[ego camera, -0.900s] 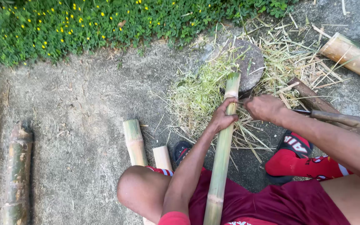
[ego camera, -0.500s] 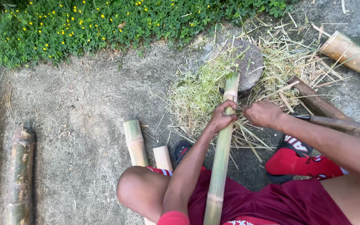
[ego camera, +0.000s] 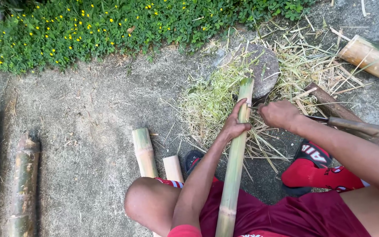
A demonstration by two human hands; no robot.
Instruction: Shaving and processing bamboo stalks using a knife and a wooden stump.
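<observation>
Bare ground by a stone point(ego camera: 264, 66): left hand point(ego camera: 235, 125) clamps the bamboo point(ego camera: 235, 162), right hand point(ego camera: 279, 115) grips a blade point(ego camera: 256, 105) beside it; a slip could cut the fingers.

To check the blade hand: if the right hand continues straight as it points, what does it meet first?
Probably the long green bamboo pole, just left of the right hand, where the left hand grips it.
</observation>
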